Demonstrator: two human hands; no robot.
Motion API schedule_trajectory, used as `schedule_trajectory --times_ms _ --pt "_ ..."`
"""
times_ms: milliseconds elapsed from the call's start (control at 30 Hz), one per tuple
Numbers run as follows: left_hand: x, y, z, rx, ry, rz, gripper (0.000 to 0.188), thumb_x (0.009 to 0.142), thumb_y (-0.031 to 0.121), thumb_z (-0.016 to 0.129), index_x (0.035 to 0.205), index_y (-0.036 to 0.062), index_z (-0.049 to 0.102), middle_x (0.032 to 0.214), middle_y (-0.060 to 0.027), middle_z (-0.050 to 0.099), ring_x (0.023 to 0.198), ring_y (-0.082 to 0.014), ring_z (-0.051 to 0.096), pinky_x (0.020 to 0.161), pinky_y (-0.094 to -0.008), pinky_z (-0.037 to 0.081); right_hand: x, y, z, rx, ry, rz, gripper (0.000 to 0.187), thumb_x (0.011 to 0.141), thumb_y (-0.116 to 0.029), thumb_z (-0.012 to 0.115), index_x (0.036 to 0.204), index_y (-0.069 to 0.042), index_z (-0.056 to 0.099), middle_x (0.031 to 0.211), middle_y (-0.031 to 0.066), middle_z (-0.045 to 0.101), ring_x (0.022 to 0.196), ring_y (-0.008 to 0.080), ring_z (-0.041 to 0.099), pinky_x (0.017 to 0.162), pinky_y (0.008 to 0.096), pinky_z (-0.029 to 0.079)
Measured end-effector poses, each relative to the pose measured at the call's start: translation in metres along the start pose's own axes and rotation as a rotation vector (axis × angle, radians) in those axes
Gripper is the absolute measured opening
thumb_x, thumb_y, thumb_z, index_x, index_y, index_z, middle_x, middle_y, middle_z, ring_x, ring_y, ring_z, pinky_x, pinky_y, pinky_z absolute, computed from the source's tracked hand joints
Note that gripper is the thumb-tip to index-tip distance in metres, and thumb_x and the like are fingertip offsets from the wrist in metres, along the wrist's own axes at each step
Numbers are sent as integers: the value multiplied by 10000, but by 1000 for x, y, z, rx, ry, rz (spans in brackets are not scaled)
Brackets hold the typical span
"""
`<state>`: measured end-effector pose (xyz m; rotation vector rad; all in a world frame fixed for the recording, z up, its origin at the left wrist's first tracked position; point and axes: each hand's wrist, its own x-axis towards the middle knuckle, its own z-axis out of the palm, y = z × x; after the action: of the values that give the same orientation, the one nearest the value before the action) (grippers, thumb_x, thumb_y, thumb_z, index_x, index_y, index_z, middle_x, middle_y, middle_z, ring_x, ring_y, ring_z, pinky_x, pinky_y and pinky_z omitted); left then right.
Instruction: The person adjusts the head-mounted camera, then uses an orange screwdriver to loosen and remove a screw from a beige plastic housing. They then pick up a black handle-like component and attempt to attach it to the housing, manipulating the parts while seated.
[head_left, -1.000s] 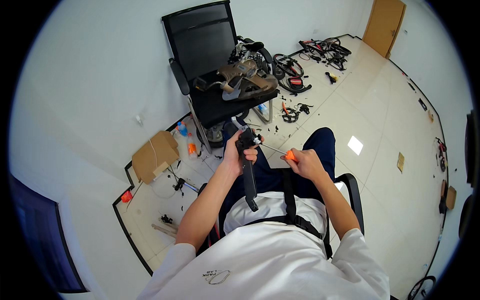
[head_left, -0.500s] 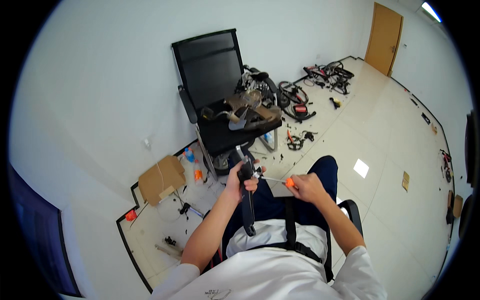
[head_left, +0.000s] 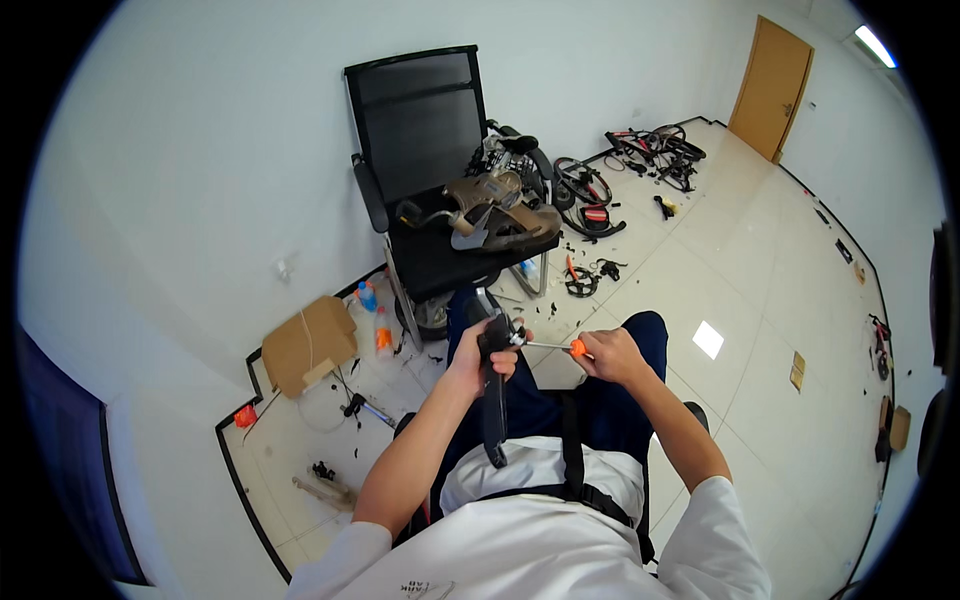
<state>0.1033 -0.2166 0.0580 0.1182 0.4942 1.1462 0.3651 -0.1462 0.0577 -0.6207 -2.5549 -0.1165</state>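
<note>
My left hand [head_left: 466, 362] is closed round a long black part [head_left: 495, 425] with a silvery upper end, held upright over my lap. Its exact kind is hard to make out. In my right hand [head_left: 614, 358] is a screwdriver [head_left: 578, 348] with an orange handle, gripped between bent fingers. The thin metal shaft runs left, nearly level, to a small metal fitting [head_left: 516, 337] on the black part's right side. Whether the tip sits in the fitting is too small to tell.
Ahead stands a black mesh chair [head_left: 420, 130] piled with brown and metal parts [head_left: 500, 215]. Bicycle wheels [head_left: 583, 183] and a dismantled bicycle [head_left: 655, 150] lie along the wall. On the left are a cardboard box [head_left: 308, 345], bottles [head_left: 383, 332] and a pump-like tool [head_left: 370, 408].
The view has shifted slightly. The screwdriver's shaft lies a little more level than before, still pointing at the black part. Both hands keep their hold.
</note>
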Motion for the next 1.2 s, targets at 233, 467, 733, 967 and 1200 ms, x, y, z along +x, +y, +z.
schedule_trajectory --times_ms 233,467,733,967,1200 --pt "-8 26 -33 -52 125 382 298 895 372 541 870 74 538 712 -28 476 553 -144 457 477 -292 385 -22 -39 -15 238 -181 338 271 903 -288 634 796 -39 617 584 155 580 513 305 582 502 373 446" --pt "-12 13 -33 71 156 367 294 927 367 508 887 77 539 682 -86 538 529 -205 509 484 -335 413 24 -76 -14 1055 26 832 227 889 -203 689 931 17 653 636 37 612 489 65 519 469 250 409" --pt "-8 11 -31 152 155 381 347 951 398 465 902 67 554 587 -110 530 493 -219 508 490 -354 435 63 -103 25 1089 83 736 250 869 -199 728 962 21 655 746 27 653 458 51 497 441 227 385" --pt "-6 18 -26 210 169 417 325 933 348 506 851 40 574 555 -115 537 458 -223 526 452 -357 454 75 -102 24 1162 138 698 183 922 -161 659 940 13 608 755 59 671 415 57 483 390 216 365" --pt "-2 11 -36 179 239 491 317 915 323 530 805 28 570 535 -117 534 421 -230 528 418 -353 452 70 -108 37 915 187 672 171 887 -120 689 931 24 606 741 51 652 686 117 613 641 268 480"
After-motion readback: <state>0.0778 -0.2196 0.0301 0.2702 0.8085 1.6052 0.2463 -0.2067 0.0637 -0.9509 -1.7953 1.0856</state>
